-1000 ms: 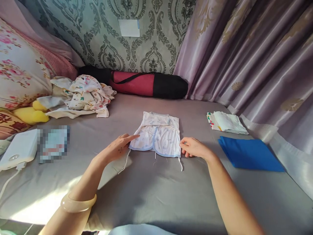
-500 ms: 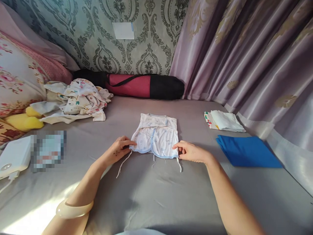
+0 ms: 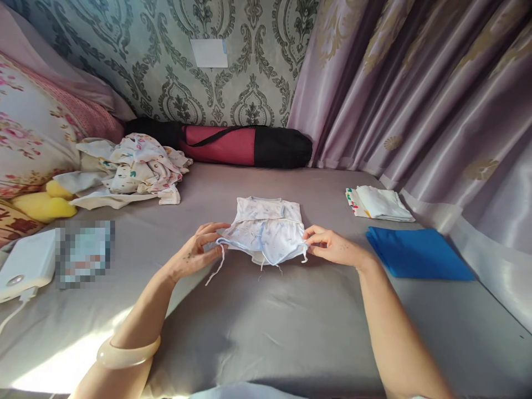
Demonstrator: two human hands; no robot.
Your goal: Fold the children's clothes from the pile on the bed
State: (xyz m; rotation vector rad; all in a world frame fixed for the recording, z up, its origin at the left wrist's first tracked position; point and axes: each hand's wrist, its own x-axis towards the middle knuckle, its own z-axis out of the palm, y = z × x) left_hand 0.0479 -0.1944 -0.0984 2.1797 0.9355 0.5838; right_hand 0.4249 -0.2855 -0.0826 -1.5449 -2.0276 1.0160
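A small white baby shirt (image 3: pixel 268 227) with blue trim lies on the grey sheet in front of me, its sleeves folded in across the upper part. My left hand (image 3: pixel 197 249) pinches the near left corner of its hem, fingers above and thumb below. At the near right corner, my right hand (image 3: pixel 328 245) grips the hem the same way. The near edge is raised off the sheet and sags in the middle. White tie strings dangle from both corners and from the centre.
Crumpled baby clothes (image 3: pixel 137 166) lie at the left beside a yellow plush piece (image 3: pixel 44 206). Nearer are a white power bank (image 3: pixel 29 263) with a cable and a blurred packet (image 3: pixel 85 255). Folded white cloth (image 3: pixel 384 203) and blue cloth (image 3: pixel 418 252) rest right. A red-black bag (image 3: pixel 224 145) lines the wall.
Both hands have lifted the shirt's near hem off the sheet and moved it slightly away from me. The hem, flat before, now curves and sags between them.
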